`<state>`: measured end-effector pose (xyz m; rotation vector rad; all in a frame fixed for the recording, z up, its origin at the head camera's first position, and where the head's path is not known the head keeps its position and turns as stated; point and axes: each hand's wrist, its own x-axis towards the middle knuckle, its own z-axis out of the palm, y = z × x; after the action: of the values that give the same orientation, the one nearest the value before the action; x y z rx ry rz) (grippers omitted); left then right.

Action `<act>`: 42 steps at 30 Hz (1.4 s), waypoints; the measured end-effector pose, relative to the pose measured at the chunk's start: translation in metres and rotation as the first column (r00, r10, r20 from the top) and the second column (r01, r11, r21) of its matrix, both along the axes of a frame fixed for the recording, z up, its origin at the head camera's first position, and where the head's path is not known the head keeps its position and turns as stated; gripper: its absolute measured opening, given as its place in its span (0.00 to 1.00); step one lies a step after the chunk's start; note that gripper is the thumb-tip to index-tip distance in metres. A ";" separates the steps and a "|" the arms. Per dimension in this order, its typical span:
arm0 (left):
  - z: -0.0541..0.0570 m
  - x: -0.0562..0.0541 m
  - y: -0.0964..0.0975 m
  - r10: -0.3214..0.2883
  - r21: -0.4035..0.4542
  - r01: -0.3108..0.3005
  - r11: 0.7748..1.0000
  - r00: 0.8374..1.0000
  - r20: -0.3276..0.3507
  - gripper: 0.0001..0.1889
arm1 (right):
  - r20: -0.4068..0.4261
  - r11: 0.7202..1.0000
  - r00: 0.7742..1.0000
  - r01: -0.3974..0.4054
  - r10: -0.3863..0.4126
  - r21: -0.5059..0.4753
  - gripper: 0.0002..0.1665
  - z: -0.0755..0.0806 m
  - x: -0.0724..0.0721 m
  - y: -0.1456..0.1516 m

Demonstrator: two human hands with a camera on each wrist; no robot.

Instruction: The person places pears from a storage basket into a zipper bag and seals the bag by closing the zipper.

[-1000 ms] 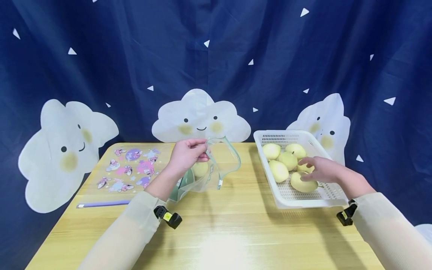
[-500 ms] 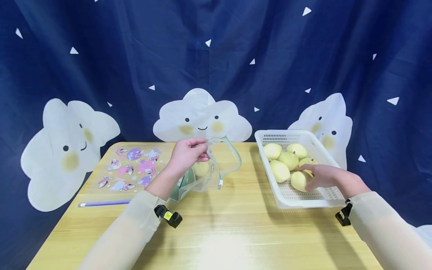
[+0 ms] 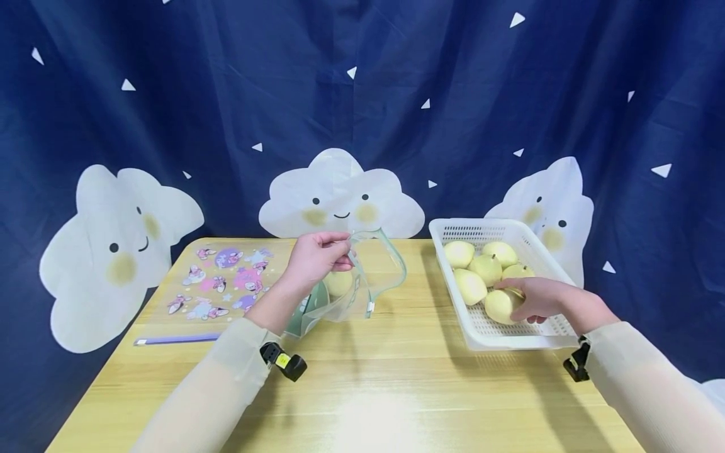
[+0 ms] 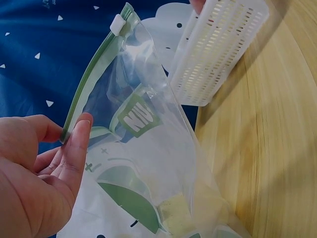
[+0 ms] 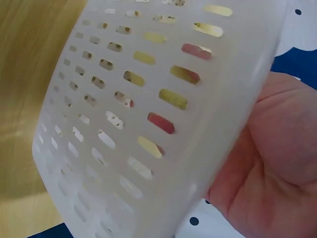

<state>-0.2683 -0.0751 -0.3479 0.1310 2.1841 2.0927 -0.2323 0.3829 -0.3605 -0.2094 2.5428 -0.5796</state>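
Note:
My left hand [image 3: 318, 258] pinches the rim of a clear slider zip bag [image 3: 386, 264] with a green edge, holding its mouth up. The left wrist view shows this bag [image 4: 141, 119] with green printing and a white slider [image 4: 118, 25]. Low in the bag is a pale yellow pear [image 3: 338, 284]. My right hand [image 3: 546, 299] reaches into a white plastic basket [image 3: 470, 336] and grips the front pear [image 3: 501, 307] between thumb and fingers. Several other pears [image 3: 470, 286] lie beside it. In the right wrist view the basket wall [image 5: 114, 119] hides my fingertips and most of the fruit.
Another clear zip bag [image 3: 221, 283], with pink and purple prints and a purple slider edge [image 3: 178, 340], lies flat at the left of the wooden table [image 3: 362, 384]. Behind the table hangs a dark blue curtain [image 3: 317, 82] with cloud prints.
My right hand has lowered onto the front pear and closed its fingers around it; the pear has turned and shifted slightly left. My left hand holds the bag as before.

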 end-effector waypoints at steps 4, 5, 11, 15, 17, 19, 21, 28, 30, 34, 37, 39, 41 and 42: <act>-0.001 -0.001 0.001 -0.002 -0.003 0.002 1.000 1.000 0.000 0.20 | -0.038 0.998 0.997 -0.065 0.065 0.002 0.46 -0.001 0.001 0.002; -0.001 -0.001 0.001 -0.003 -0.003 0.003 1.000 1.000 0.000 0.20 | -0.043 0.997 0.996 -0.077 0.077 0.000 0.45 -0.001 0.001 0.004; -0.001 -0.002 0.000 -0.002 -0.010 0.002 1.000 1.000 -0.002 0.20 | -0.066 0.995 0.994 -0.086 0.083 -0.046 0.43 0.005 0.003 0.013; -0.001 -0.002 -0.002 -0.006 -0.005 0.006 1.000 1.000 -0.003 0.20 | -0.152 0.993 0.986 -0.087 0.076 -0.074 0.43 0.012 0.003 0.017; -0.002 -0.002 -0.002 -0.009 -0.003 0.009 1.000 1.000 -0.003 0.20 | -0.227 0.994 0.971 -0.092 0.077 -0.056 0.43 0.015 0.003 0.016; -0.002 -0.003 -0.003 -0.010 -0.002 0.010 1.000 1.000 -0.003 0.20 | -0.320 0.995 0.944 -0.095 0.082 -0.027 0.43 0.018 0.002 0.014; -0.003 -0.003 -0.003 -0.011 0.000 0.011 1.000 1.000 -0.004 0.20 | -0.408 0.997 0.910 -0.083 0.075 -0.001 0.43 0.021 0.000 0.011; -0.005 -0.003 -0.004 -0.009 0.004 0.009 1.000 1.000 -0.001 0.20 | -0.589 0.999 0.808 -0.021 -0.008 -0.041 0.44 0.030 -0.009 -0.007; -0.005 -0.002 -0.003 -0.008 0.008 0.008 1.000 1.000 0.003 0.20 | -0.612 0.998 0.790 0.000 -0.041 -0.067 0.44 0.032 -0.011 -0.016; -0.004 -0.002 -0.002 -0.007 0.013 0.007 1.000 1.000 0.000 0.20 | -0.639 0.991 0.764 0.015 -0.096 -0.132 0.44 0.037 -0.015 -0.037; -0.004 -0.003 -0.002 -0.009 0.016 0.009 1.000 1.000 0.000 0.20 | -0.644 0.985 0.756 0.001 -0.113 -0.171 0.44 0.041 -0.018 -0.056; -0.004 -0.003 -0.001 -0.010 0.018 0.010 1.000 1.000 0.004 0.20 | -0.641 0.982 0.759 -0.015 -0.112 -0.190 0.43 0.044 -0.019 -0.070; -0.004 -0.003 -0.001 -0.011 0.016 0.010 1.000 1.000 0.007 0.20 | -0.641 0.978 0.760 -0.035 -0.107 -0.204 0.43 0.046 -0.020 -0.084; -0.004 -0.003 -0.001 -0.011 0.015 0.011 1.000 1.000 0.009 0.19 | -0.634 0.975 0.767 -0.046 -0.104 -0.216 0.43 0.048 -0.020 -0.092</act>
<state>-0.2711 -0.0765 -0.3515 0.1348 2.1578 2.1007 -0.2526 0.2913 -0.3129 -0.5308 3.1424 -0.9359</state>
